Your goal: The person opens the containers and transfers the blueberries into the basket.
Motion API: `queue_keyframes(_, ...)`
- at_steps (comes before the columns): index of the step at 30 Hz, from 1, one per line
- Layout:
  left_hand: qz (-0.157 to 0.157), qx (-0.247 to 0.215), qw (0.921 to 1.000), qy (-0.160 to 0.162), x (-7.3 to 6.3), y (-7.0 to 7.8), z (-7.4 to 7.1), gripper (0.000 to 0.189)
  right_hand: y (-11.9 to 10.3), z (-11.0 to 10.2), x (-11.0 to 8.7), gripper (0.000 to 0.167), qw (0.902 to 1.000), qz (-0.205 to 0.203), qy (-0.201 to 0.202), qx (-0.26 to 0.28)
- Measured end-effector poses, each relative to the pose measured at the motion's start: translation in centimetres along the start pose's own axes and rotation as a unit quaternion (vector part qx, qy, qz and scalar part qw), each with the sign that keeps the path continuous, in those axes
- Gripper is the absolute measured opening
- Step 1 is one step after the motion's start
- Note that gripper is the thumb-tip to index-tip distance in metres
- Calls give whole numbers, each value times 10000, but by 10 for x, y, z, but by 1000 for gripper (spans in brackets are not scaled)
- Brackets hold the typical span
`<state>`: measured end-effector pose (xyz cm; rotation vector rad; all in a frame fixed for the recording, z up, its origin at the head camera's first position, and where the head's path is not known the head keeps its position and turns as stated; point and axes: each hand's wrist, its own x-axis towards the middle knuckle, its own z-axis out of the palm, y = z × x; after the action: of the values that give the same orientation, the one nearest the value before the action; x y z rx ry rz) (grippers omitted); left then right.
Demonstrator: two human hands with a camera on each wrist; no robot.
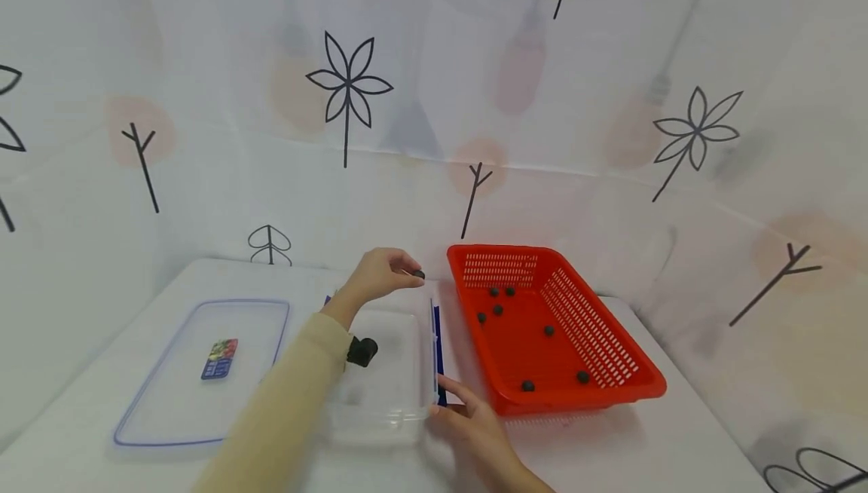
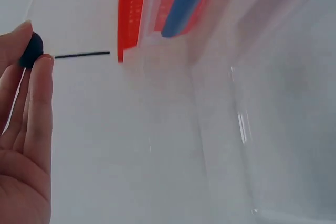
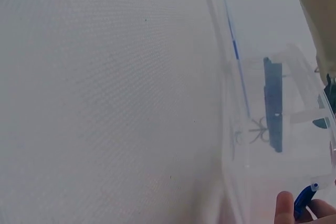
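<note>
In the head view, my left hand (image 1: 383, 274) pinches a small dark ball (image 1: 418, 274) above the far end of a clear plastic box (image 1: 386, 410). The left wrist view shows this ball (image 2: 33, 51) between thumb and fingertips. Some dark round pieces (image 1: 364, 352) appear in the box beside my sleeve, which partly covers them. At the box's near right side, my right hand (image 1: 475, 425) grips the edge by a blue latch (image 1: 441, 357). The right wrist view has that latch (image 3: 304, 200) between the fingers.
Right of the box stands a red perforated basket (image 1: 502, 357) with several dark balls scattered on its bottom. A clear lid (image 1: 163, 402) with a blue rim and a printed label lies to the left. Behind the table hangs a patterned cloth (image 1: 407, 199).
</note>
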<state>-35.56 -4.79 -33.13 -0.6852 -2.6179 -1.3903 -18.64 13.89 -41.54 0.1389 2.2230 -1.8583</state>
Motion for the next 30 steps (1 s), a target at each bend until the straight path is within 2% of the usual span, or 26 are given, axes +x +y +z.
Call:
queue_keyframes(10, 317, -235, 9991, -142, 11, 26, 25, 21, 6, 3, 4, 59, 9997, -128, 6, 226)
queue_keyframes(17, 684, -180, 9956, -607, 22, 39, 38, 21, 6, 3, 3, 59, 9996, -191, -1, 204)
queue_keyframes(24, 916, -192, 9904, -1015, 25, 54, 54, 23, 7, 1, 1, 59, 9992, -354, -65, 193)
queue_keyframes(30, 1068, -449, 9849, -1286, 29, 64, 71, 27, 10, 0, 0, 60, 9980, -575, -118, 237)
